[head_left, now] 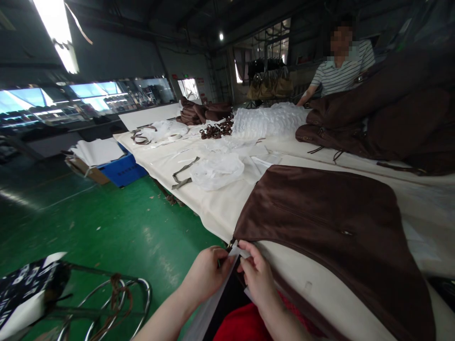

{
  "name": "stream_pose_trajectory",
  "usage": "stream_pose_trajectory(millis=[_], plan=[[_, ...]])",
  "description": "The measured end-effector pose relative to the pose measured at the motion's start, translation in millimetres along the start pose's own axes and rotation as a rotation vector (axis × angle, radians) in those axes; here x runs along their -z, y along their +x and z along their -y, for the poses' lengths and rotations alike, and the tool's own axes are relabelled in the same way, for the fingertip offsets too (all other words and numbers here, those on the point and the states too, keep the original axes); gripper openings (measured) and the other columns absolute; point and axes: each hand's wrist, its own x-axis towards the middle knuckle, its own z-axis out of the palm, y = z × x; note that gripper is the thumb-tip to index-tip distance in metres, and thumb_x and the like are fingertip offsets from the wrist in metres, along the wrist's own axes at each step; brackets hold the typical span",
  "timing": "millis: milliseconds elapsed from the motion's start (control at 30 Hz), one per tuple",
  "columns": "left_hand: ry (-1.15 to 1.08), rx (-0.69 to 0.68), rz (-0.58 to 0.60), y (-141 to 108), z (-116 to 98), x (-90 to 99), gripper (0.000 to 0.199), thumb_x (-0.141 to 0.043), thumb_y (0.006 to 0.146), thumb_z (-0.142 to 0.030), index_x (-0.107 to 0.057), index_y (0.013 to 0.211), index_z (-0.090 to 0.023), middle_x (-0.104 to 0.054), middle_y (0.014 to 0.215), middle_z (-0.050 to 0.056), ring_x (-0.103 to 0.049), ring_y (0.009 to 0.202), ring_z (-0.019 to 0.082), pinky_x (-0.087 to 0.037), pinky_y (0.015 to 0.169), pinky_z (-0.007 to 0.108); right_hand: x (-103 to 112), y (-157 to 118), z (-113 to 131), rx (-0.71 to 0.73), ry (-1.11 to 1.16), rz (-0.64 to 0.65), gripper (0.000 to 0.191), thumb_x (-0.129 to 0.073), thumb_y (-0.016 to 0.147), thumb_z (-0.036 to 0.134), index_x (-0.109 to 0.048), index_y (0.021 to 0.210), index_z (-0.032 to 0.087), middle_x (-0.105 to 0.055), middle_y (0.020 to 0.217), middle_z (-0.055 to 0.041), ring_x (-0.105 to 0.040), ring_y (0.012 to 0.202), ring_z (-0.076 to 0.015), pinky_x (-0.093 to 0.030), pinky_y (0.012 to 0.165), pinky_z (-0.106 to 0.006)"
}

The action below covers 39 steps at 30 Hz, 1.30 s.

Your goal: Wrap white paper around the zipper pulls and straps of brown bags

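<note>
A dark brown bag [320, 199] lies flat on the table, its near left corner reaching the front edge. A small metal fitting [230, 245] shows at that corner. Just below it, my left hand [208, 272] pinches a whitish translucent strip [213, 303] that trails down toward my lap. My right hand [258, 274] is closed on the same strip close beside the left, thumb and index finger bent together. Part of the strip between the fingers is hidden. A brown strap [302, 303] hangs along the table edge at my right forearm.
On the pale table [220, 208] lie crumpled clear plastic [216, 170], a grey-green strap [181, 175] and a pile of wrapping [270, 121]. Brown bags [384, 118] are heaped at right. A person in a striped shirt [343, 71] stands behind. A metal-framed stool [121, 293] stands lower left.
</note>
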Motion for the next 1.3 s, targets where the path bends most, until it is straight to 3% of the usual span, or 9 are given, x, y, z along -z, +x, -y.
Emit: stream_pose_trajectory(millis=[167, 333, 433, 567, 667, 833, 1000, 1167, 1300], plan=[[-0.032, 0.103, -0.112, -3.0, 3.0, -10.6, 0.040, -0.042, 0.093, -0.038, -0.064, 0.066, -0.019, -0.059, 0.067, 0.002, -0.053, 0.062, 0.013, -0.034, 0.060, 0.023, 0.4, -4.0, -0.9, 0.070, 0.008, 0.071, 0.047, -0.049, 0.083, 0.022, -0.052, 0.130, 0.022, -0.058, 0.125, -0.0114, -0.061, 0.071, -0.0134, -0.054, 0.067, -0.028], [-0.048, 0.133, -0.155, 2.7, -0.3, -17.8, 0.038, -0.042, 0.093, -0.038, -0.067, 0.072, -0.019, -0.061, 0.070, 0.002, -0.056, 0.064, 0.014, -0.035, 0.060, 0.023, -0.4, -2.8, -5.1, 0.121, -0.038, 0.075, 0.049, -0.048, 0.081, 0.018, -0.050, 0.130, 0.023, -0.056, 0.129, -0.0109, -0.061, 0.103, -0.0210, -0.054, 0.079, -0.031], [-0.024, 0.136, -0.146, 8.2, -4.0, -18.9, 0.039, -0.041, 0.094, -0.038, -0.066, 0.070, -0.020, -0.060, 0.068, 0.002, -0.056, 0.062, 0.014, -0.035, 0.059, 0.023, -1.7, -3.6, -7.1, 0.139, -0.048, 0.033, 0.048, -0.047, 0.081, 0.016, -0.050, 0.129, 0.023, -0.056, 0.130, -0.0110, -0.062, 0.101, -0.0211, -0.055, 0.078, -0.031], [0.056, 0.172, -0.188, 10.7, -2.7, -20.3, 0.041, -0.042, 0.094, -0.039, -0.063, 0.065, -0.019, -0.058, 0.067, 0.002, -0.054, 0.059, 0.013, -0.034, 0.057, 0.023, -3.9, -9.0, -5.0, 0.093, -0.025, -0.015, 0.036, -0.048, 0.084, 0.020, -0.054, 0.120, 0.021, -0.060, 0.121, -0.0122, -0.063, 0.064, -0.0139, -0.056, 0.066, -0.031], [0.080, 0.182, -0.226, 10.2, 0.0, -21.8, 0.040, -0.042, 0.094, -0.040, -0.063, 0.068, -0.019, -0.059, 0.070, 0.003, -0.056, 0.061, 0.013, -0.034, 0.057, 0.023, -5.3, -10.7, -3.1, 0.054, 0.014, -0.026, 0.032, -0.053, 0.084, 0.027, -0.056, 0.115, 0.020, -0.063, 0.114, -0.0119, -0.060, 0.055, -0.0120, -0.055, 0.057, -0.029], [0.070, 0.180, -0.216, 12.7, -3.4, -22.7, 0.040, -0.040, 0.094, -0.041, -0.066, 0.072, -0.019, -0.060, 0.071, 0.004, -0.057, 0.063, 0.015, -0.036, 0.059, 0.024, -8.4, -1.8, -3.6, -0.101, 0.060, 0.051, 0.035, -0.052, 0.087, 0.044, -0.061, 0.106, 0.016, -0.064, 0.072, -0.0043, -0.046, 0.037, -0.0086, -0.035, 0.034, -0.021], [0.026, 0.214, -0.308, 17.7, -4.3, -28.9, 0.038, -0.045, 0.092, -0.042, -0.070, 0.074, -0.019, -0.059, 0.070, 0.004, -0.055, 0.060, 0.014, -0.037, 0.057, 0.024, -13.0, 7.7, -10.4, -0.228, 0.146, 0.132, 0.046, -0.051, 0.085, 0.058, -0.061, 0.097, 0.016, -0.055, 0.056, 0.0024, -0.039, 0.030, -0.0063, -0.024, 0.029, -0.018], [-0.132, 0.197, -0.419, 21.6, 2.6, -38.9, 0.038, -0.048, 0.090, -0.042, -0.069, 0.071, -0.018, -0.056, 0.065, 0.002, -0.054, 0.059, 0.014, -0.039, 0.057, 0.023, -17.1, 14.6, -11.1, -0.266, 0.179, 0.098, 0.052, -0.048, 0.081, 0.068, -0.061, 0.088, 0.017, -0.051, 0.049, 0.0048, -0.036, 0.028, -0.0059, -0.021, 0.028, -0.017], [-0.149, 0.175, -0.406, 24.7, 6.5, -34.3, 0.037, -0.049, 0.089, -0.041, -0.067, 0.067, -0.017, -0.055, 0.063, 0.001, -0.054, 0.059, 0.014, -0.039, 0.058, 0.023, -20.6, 21.4, -6.4, -0.245, 0.174, 0.061, 0.052, -0.051, 0.078, 0.069, -0.058, 0.074, 0.018, -0.045, 0.046, 0.0066, -0.035, 0.030, -0.0058, -0.021, 0.030, -0.018]])
